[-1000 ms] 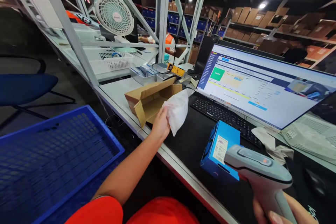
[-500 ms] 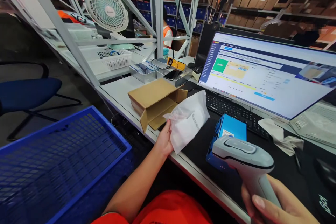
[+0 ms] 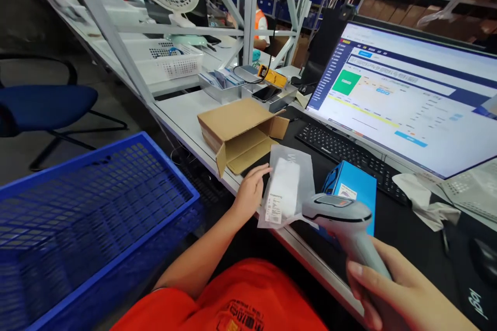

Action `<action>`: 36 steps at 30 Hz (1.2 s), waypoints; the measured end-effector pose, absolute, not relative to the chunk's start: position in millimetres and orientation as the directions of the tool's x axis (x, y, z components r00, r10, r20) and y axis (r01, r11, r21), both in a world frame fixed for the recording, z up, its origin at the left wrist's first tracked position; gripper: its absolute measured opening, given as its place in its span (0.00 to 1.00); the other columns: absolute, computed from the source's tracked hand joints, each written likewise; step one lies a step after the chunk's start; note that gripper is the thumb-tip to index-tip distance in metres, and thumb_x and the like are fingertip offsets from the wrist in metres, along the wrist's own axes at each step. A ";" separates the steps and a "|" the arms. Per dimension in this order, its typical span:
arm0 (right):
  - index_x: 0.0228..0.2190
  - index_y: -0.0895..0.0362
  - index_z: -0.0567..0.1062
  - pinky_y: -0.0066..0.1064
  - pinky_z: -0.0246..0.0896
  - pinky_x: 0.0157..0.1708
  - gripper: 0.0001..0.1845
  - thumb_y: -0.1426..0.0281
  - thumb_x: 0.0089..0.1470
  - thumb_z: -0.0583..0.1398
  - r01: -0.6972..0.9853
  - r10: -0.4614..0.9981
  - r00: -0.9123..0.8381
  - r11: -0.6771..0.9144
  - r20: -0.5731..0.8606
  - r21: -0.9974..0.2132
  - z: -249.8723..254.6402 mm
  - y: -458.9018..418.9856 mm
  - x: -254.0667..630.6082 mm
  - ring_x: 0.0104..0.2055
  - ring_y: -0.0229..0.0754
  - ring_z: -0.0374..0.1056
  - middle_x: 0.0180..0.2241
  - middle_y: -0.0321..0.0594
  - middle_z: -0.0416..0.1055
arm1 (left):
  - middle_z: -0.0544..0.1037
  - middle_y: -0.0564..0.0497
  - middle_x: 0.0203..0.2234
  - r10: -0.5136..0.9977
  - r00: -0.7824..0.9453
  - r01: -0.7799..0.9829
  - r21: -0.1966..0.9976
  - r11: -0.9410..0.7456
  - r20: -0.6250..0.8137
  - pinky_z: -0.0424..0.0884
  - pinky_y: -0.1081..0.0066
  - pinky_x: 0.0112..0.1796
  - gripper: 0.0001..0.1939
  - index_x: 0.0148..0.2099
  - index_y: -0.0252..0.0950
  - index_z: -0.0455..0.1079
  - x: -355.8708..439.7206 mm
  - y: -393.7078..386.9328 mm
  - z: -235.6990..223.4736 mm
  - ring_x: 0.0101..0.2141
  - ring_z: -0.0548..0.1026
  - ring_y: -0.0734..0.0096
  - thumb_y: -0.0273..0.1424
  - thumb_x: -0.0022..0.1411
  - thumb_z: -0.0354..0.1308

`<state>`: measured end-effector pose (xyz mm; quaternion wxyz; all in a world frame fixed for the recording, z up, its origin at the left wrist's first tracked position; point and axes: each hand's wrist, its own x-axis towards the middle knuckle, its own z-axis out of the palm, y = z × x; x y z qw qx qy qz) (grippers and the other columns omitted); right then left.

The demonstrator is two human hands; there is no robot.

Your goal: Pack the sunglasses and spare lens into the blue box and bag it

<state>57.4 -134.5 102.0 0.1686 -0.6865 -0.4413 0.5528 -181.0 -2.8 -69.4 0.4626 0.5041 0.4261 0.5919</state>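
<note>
Clear plastic bag w/ white contents (image 3: pixel 287 181) flat on black mat (image 3: pixel 310 248), lower end over desk edge, label facing up. L hand (image 3: pixel 251 191) open, fingertips at bag's L edge; can't tell if pinching. R hand (image 3: pixel 382 282) closed round scanner (image 3: pixel 341 212) handle, head nr bag's lower R corner. Blue box (image 3: pixel 359 183) R of bag, partly behind scanner. Open carton (image 3: pixel 240 124) just beyond L hand, kbd (image 3: pixel 349 163) + monitor (image 3: pixel 404 98) behind.

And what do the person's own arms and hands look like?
The left grip and right grip are ordinary hands with no gloves showing. The left arm is bare below a short, bright red sleeve. It matches the red top, which has dark writing on the front. The right sleeve is out of the picture.
</note>
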 end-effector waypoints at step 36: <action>0.28 0.46 0.70 0.53 0.69 0.31 0.25 0.46 0.29 0.63 0.296 0.499 0.857 -0.684 -0.132 -0.667 17.3 -197.2 330.1 0.23 0.57 0.71 0.20 0.48 0.72 | 0.70 0.39 0.57 0.970 0.076 0.253 0.936 -0.244 0.232 0.75 0.54 0.48 0.24 0.46 0.37 0.77 -172.0 58.6 -96.8 0.53 0.73 0.52 0.49 0.57 0.56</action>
